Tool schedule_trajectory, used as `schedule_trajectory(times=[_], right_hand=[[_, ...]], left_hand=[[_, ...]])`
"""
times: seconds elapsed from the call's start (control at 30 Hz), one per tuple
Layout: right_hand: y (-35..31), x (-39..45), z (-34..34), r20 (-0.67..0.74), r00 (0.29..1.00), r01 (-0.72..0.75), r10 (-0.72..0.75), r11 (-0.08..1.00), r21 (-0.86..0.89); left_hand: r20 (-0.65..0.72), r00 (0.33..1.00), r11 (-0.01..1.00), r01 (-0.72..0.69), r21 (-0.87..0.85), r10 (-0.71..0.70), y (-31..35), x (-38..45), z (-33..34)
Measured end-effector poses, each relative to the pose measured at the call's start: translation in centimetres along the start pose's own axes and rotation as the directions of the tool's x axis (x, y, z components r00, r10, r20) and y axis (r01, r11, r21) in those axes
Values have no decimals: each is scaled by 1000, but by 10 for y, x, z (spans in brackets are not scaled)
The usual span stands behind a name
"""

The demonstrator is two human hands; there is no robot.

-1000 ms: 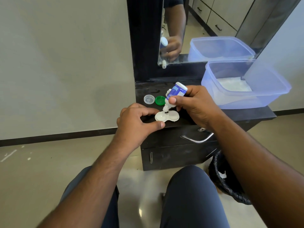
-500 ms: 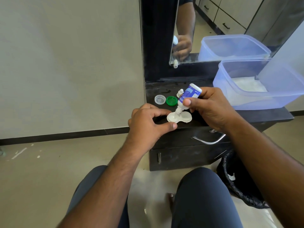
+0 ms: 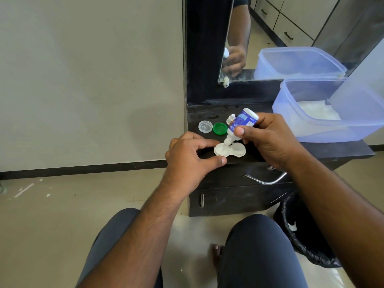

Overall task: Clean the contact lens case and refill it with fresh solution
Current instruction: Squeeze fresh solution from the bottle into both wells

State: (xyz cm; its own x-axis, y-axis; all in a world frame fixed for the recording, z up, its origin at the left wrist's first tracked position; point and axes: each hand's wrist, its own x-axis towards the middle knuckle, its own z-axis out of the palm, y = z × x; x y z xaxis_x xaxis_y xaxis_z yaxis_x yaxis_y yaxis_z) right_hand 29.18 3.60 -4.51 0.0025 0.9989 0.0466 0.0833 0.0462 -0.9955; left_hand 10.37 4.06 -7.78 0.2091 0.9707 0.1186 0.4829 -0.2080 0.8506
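A white two-well contact lens case (image 3: 236, 150) lies open at the front edge of the black vanity top (image 3: 332, 148). My left hand (image 3: 189, 161) pinches its left end between thumb and forefinger. My right hand (image 3: 270, 140) grips a small blue-and-white solution bottle (image 3: 241, 124), tipped nozzle-down over the left well. Behind the case lie a clear cap (image 3: 205, 126), a green cap (image 3: 220, 128) and the small white bottle cap (image 3: 231, 118).
A translucent blue plastic tub (image 3: 336, 129) with white material inside stands at the right of the top, below a mirror (image 3: 291, 28). Drawers with a metal handle (image 3: 266, 180) sit under the top. A black-lined bin (image 3: 307, 242) stands on the floor at the right.
My view has shifted, so the vanity sits further right in frame. Both hands hold the same grips, with the bottle still tipped over the left well.
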Motion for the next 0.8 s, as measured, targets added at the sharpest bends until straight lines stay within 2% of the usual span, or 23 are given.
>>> schedule_trajectory(times=[0.67, 0.8], right_hand=[[-1, -3, 3, -31, 999, 6, -7, 999, -41], [-1, -3, 2, -41, 999, 22, -21, 999, 27]], left_hand=[[1, 1000, 1000, 1, 19, -1, -1, -1, -2], [3, 1000, 1000, 9, 12, -9, -1, -1, -2]])
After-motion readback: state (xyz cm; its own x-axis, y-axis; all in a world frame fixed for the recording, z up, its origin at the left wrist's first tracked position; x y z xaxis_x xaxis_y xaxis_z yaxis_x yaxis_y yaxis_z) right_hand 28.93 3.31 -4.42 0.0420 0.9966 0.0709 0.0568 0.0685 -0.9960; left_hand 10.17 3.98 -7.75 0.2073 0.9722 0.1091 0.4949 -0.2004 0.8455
